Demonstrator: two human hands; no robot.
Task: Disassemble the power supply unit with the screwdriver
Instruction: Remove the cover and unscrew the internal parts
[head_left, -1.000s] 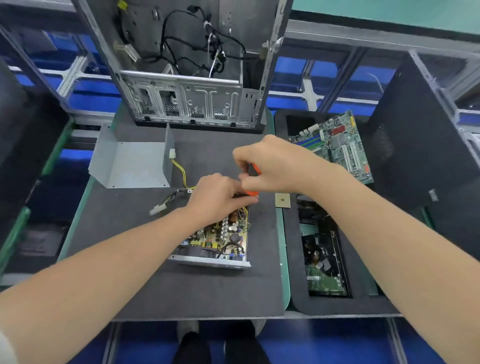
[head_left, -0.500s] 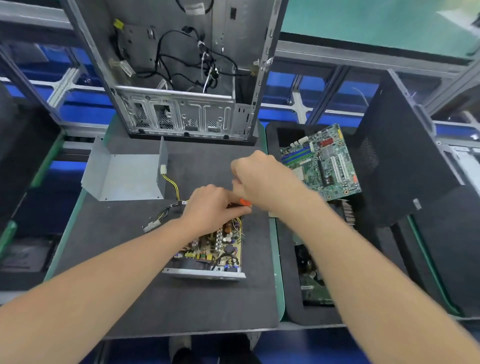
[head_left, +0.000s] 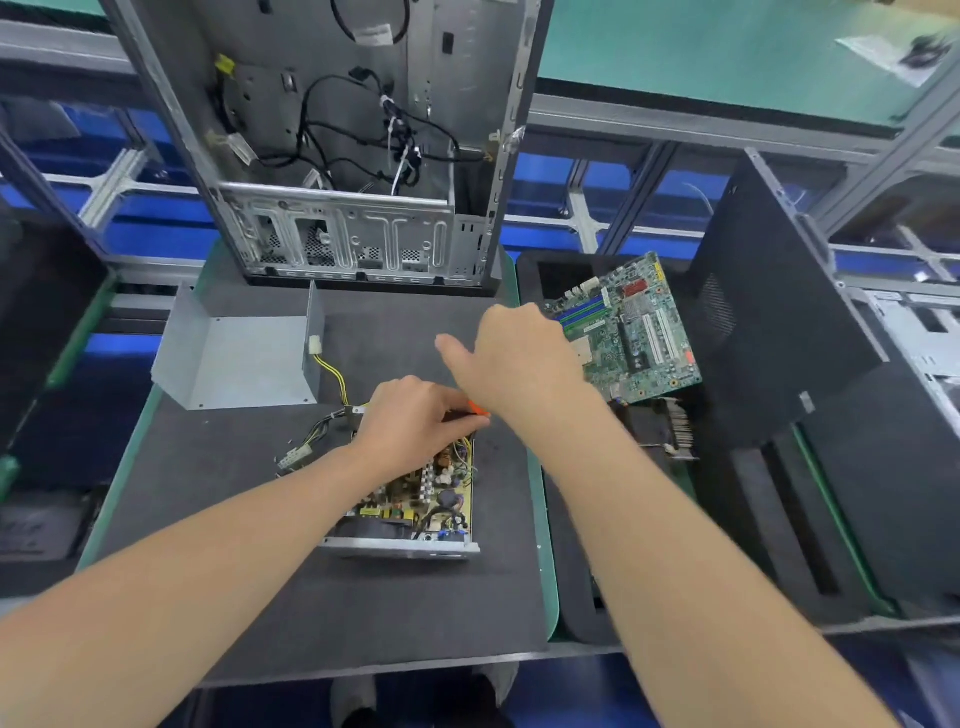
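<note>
The opened power supply unit (head_left: 441, 499) lies on the dark mat with its yellow circuit board showing and a metal front wall facing me. My left hand (head_left: 410, 426) rests on its far end, fingers curled round the orange-handled screwdriver (head_left: 479, 410), of which only a short orange piece shows. Just above and to the right hovers my right hand (head_left: 519, 358), thumb stretched out to the left; its fingers are hidden behind its back, and it is apart from the orange handle. Yellow and black cables with white plugs (head_left: 311, 441) trail left from the unit.
The unit's bent grey metal cover (head_left: 244, 358) stands at the mat's back left. An open computer case (head_left: 353, 156) stands upright behind. To the right, a green motherboard (head_left: 634, 332) leans in a black foam tray beside a finned heatsink (head_left: 675, 431) and a black side panel (head_left: 779, 338).
My right hand has let go of the screwdriver and lifted up and to the right, thumb now spread. The left hand stays on the unit, now holding the orange handle.
</note>
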